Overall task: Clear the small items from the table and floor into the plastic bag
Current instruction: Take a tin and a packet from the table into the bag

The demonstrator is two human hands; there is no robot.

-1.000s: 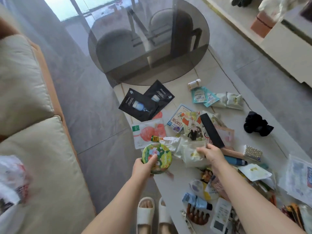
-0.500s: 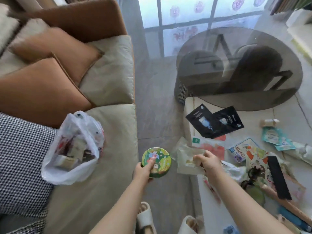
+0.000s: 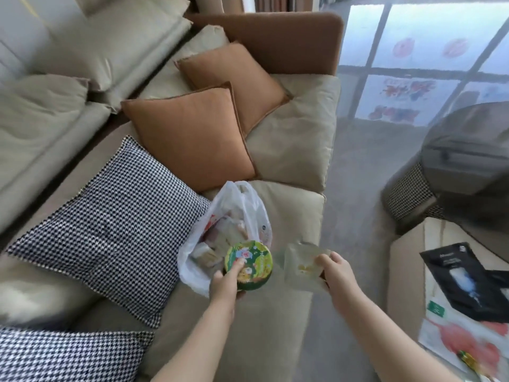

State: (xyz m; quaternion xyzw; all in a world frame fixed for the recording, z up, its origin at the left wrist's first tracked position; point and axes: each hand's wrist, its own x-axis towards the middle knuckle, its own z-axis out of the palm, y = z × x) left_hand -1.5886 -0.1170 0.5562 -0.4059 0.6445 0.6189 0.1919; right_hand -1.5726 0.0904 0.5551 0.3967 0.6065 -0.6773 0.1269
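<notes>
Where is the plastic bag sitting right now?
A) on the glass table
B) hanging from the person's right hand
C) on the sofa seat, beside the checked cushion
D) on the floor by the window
C: the plastic bag stands open on the sofa seat next to the checked cushion, just beyond the left hand holding the round tin.

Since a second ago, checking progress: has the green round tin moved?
Yes. The green round tin, gripped by the left hand, went from beside the table to over the plastic bag on the sofa.
</notes>
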